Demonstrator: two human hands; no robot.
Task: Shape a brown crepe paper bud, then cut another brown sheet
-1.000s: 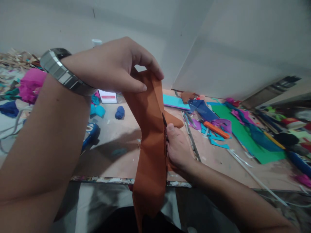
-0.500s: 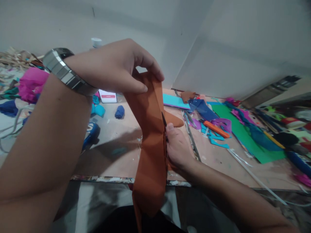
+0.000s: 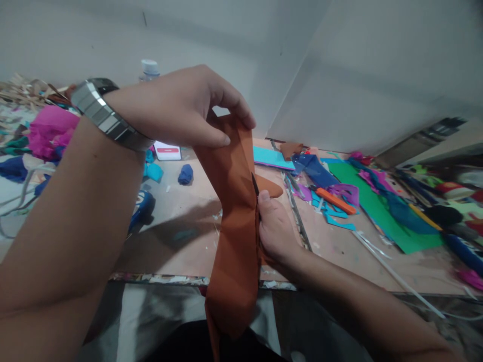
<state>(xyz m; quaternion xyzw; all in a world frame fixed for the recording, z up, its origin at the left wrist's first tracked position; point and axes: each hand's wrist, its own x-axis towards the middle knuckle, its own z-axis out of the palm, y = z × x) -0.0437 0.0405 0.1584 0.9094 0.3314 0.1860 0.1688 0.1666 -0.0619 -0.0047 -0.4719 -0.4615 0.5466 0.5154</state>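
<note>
A long orange-brown sheet of paper [image 3: 237, 241], creased and bent, hangs upright in front of me. My left hand [image 3: 204, 108], with a metal watch on its wrist, pinches its top edge between thumb and fingers. Lower down on the right side, my right hand [image 3: 277, 226] is closed round a pair of scissors [image 3: 255, 184]. Only a dark pointed blade shows, lying against the sheet's right edge; the handles are hidden behind the hand and paper. A rounded flap of the same paper [image 3: 271, 189] sticks out to the right behind the blade.
On the table [image 3: 188, 216] lie a phone [image 3: 168, 152], a crumpled blue scrap [image 3: 185, 174] and a blue object [image 3: 139, 208] partly behind my left arm. To the right are an orange cutter [image 3: 335, 200], green sheets [image 3: 350, 186] and coloured scraps. A capped bottle [image 3: 150, 68] stands behind.
My left hand and forearm have shifted very slightly down and right with the sheet's top. The scissors blade stays at nearly the same place on the edge.
</note>
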